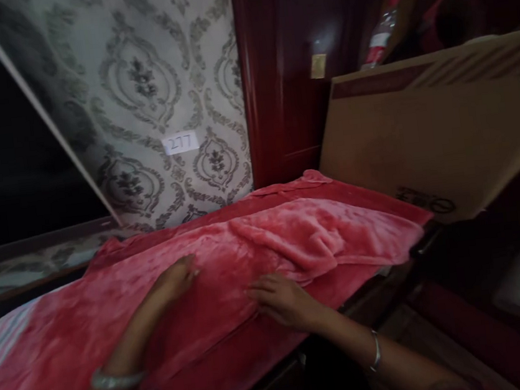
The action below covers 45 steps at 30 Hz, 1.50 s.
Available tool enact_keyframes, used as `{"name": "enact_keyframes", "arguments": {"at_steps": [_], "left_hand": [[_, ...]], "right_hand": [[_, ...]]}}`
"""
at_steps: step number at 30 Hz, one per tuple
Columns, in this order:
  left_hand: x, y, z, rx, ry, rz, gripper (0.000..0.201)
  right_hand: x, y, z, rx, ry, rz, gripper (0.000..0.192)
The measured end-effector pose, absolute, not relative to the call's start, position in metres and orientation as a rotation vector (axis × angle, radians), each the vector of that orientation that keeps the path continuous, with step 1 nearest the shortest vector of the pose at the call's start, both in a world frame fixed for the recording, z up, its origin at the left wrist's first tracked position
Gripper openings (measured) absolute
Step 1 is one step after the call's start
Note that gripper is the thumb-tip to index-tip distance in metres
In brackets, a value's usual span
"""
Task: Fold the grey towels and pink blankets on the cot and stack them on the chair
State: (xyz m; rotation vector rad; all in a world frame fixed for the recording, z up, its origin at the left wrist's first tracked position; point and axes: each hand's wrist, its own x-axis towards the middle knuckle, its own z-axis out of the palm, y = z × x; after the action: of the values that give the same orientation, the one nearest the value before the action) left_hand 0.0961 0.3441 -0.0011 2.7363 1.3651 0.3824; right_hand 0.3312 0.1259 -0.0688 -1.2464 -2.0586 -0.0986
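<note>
Both hands lie open and flat on the red blanket [231, 267]: left hand [176, 279] at 9 o'clock, right hand [284, 298] beside the folded edge; cardboard box [422, 139] at 2 o'clock.

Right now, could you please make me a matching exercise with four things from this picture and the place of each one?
Things:
1. left hand
2. right hand
3. label 277
4. cardboard box

Places:
A. on the patterned wallpaper
B. at the right end of the red blanket
C. flat on the blanket, further left
D. on the blanket, near its front edge

Pairs: 1-C, 2-D, 3-A, 4-B
</note>
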Motion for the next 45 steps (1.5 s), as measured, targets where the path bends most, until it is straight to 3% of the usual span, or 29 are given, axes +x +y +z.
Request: {"name": "enact_keyframes", "arguments": {"at_steps": [3, 7, 11, 15, 20, 24, 27, 34, 38, 42, 45], "left_hand": [[0.174, 0.366, 0.011, 2.799, 1.23, 0.182, 0.051], [0.235, 0.378, -0.009, 2.893, 1.391, 0.261, 0.051], [0.249, 0.375, -0.059, 2.982, 1.466, 0.372, 0.055], [0.247, 0.379, -0.079, 3.011, 1.471, 0.291, 0.056], [0.248, 0.381, -0.074, 3.023, 1.476, 0.278, 0.056], [0.25, 0.379, -0.072, 2.996, 1.483, 0.238, 0.056], [0.25, 0.378, -0.071, 2.973, 1.487, 0.248, 0.056], [0.251, 0.373, -0.061, 2.94, 1.425, 0.248, 0.057], [0.251, 0.372, -0.061, 2.957, 1.409, 0.298, 0.058], [0.25, 0.375, -0.063, 2.942, 1.402, 0.277, 0.057], [0.25, 0.378, -0.064, 2.95, 1.397, 0.314, 0.057]], "right_hand": [[0.401, 0.114, -0.054, -1.345, -1.731, -0.218, 0.038], [0.532, 0.092, -0.045, -1.724, -1.195, -0.439, 0.036], [0.63, 0.076, -0.038, -2.285, -0.806, -0.442, 0.048], [0.669, 0.078, -0.036, -2.52, -0.73, -0.32, 0.05], [0.662, 0.089, -0.027, -2.616, -0.814, -0.244, 0.021], [0.605, 0.088, -0.011, -2.476, -0.929, -0.544, 0.027], [0.531, 0.08, -0.027, -2.195, -1.181, -0.73, 0.025], [0.408, 0.062, -0.095, -2.048, -1.335, -0.297, 0.043], [0.425, 0.04, -0.083, -1.835, -1.048, -0.13, 0.02], [0.467, 0.029, -0.079, -1.75, -0.59, -0.16, 0.04], [0.491, 0.038, -0.079, -1.642, -0.476, 0.036, 0.059]]}}
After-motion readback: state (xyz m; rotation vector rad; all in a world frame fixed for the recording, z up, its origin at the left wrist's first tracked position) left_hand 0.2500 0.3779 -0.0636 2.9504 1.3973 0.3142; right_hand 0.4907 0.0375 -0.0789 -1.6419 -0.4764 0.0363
